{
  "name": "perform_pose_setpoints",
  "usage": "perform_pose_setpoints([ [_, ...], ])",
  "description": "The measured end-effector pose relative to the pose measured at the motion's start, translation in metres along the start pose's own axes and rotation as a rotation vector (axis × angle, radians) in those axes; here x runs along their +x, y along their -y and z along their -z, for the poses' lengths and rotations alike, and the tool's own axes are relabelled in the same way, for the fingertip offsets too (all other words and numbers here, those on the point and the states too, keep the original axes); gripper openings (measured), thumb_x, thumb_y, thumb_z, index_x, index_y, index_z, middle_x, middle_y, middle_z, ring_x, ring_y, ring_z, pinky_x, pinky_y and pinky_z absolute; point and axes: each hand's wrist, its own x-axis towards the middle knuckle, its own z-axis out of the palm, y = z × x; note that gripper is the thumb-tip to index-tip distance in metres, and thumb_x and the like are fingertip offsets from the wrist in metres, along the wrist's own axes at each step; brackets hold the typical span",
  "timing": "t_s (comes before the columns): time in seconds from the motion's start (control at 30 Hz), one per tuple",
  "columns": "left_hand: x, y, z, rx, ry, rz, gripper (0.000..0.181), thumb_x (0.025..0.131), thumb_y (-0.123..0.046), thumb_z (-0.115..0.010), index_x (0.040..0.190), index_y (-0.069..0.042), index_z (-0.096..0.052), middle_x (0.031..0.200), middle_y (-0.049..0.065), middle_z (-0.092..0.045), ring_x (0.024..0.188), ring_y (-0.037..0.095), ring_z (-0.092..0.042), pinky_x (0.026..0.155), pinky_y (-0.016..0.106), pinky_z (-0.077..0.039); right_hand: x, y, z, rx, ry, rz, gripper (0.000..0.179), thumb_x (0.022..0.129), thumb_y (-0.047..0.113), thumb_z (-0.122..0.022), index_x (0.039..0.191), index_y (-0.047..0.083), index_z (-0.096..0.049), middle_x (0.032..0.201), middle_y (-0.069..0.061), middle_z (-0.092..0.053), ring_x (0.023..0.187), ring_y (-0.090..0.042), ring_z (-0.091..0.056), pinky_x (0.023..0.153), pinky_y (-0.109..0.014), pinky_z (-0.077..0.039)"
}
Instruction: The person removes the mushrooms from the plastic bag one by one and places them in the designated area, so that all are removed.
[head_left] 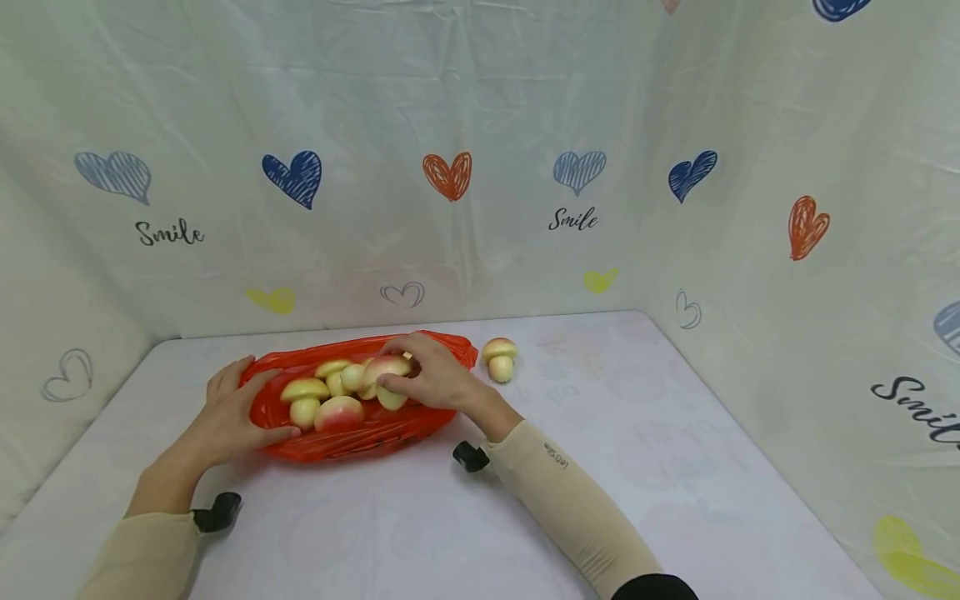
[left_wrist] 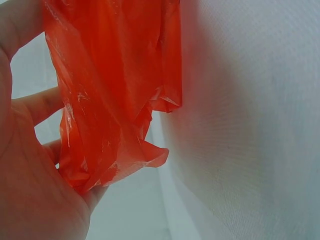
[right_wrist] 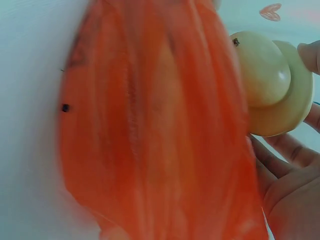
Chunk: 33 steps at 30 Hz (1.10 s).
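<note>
A red plastic bag [head_left: 352, 446] lies spread open on the table with several toy mushrooms [head_left: 303, 390] inside, yellowish with some pinkish-red caps. At the bag's left end, my left hand [head_left: 232, 414] grips its edge, thumb at the near side and fingers at the far side. The left wrist view shows crumpled red plastic [left_wrist: 105, 100] between that thumb and the fingers. Over the bag's right part, my right hand [head_left: 435, 371] holds a mushroom [head_left: 392, 398] by its cap, stem pointing down. In the right wrist view this mushroom [right_wrist: 265, 75] shows beside the bag's red side.
Another mushroom [head_left: 500, 358] stands on the white-covered table [head_left: 600, 467] just right of the bag. A pale sheet [head_left: 510, 108] printed with hearts and lettering hangs behind and at the sides. Small black cameras [head_left: 217, 512] sit on both wrists.
</note>
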Motion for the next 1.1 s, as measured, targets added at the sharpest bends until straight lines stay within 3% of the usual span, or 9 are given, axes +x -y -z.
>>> perform_pose_setpoints([
  [0.4,-0.001,0.000,0.003,0.011,0.003,0.008,0.086,0.069,-0.043,-0.083,0.134,-0.003,-0.043,0.145,0.034,-0.012,0.132,0.054,-0.007,0.088,0.078,-0.027,-0.003,0.002,0.017,0.022,-0.087,0.046,0.040,0.087,0.035,-0.068,0.121,0.016,-0.060,0.127,0.001,-0.055,0.114,-0.011,-0.049,0.090,-0.022,-0.045],
  [0.57,-0.003,0.002,0.001,0.001,-0.020,-0.010,0.084,0.068,-0.041,-0.083,0.132,-0.002,-0.044,0.144,0.034,-0.014,0.131,0.055,-0.009,0.088,0.078,-0.027,-0.008,0.001,0.024,0.046,-0.114,0.045,0.039,0.086,0.032,-0.069,0.120,0.015,-0.060,0.123,0.002,-0.057,0.108,-0.010,-0.053,0.086,-0.022,-0.047],
  [0.8,-0.004,0.003,-0.002,0.001,-0.007,-0.006,0.085,0.068,-0.041,-0.083,0.132,-0.002,-0.044,0.144,0.034,-0.014,0.130,0.055,-0.009,0.088,0.078,-0.028,-0.016,-0.003,0.032,0.097,-0.158,0.025,0.037,0.086,0.028,-0.069,0.118,0.012,-0.060,0.117,0.000,-0.059,0.092,-0.012,-0.057,0.076,-0.020,-0.052],
  [1.1,-0.001,0.003,-0.002,0.005,-0.020,-0.016,0.084,0.068,-0.041,-0.083,0.132,-0.003,-0.044,0.145,0.033,-0.014,0.131,0.054,-0.009,0.089,0.077,-0.027,-0.025,-0.013,0.045,0.108,-0.196,0.007,0.037,0.087,0.026,-0.068,0.118,0.010,-0.060,0.114,-0.001,-0.059,0.088,-0.014,-0.059,0.074,-0.022,-0.054],
])
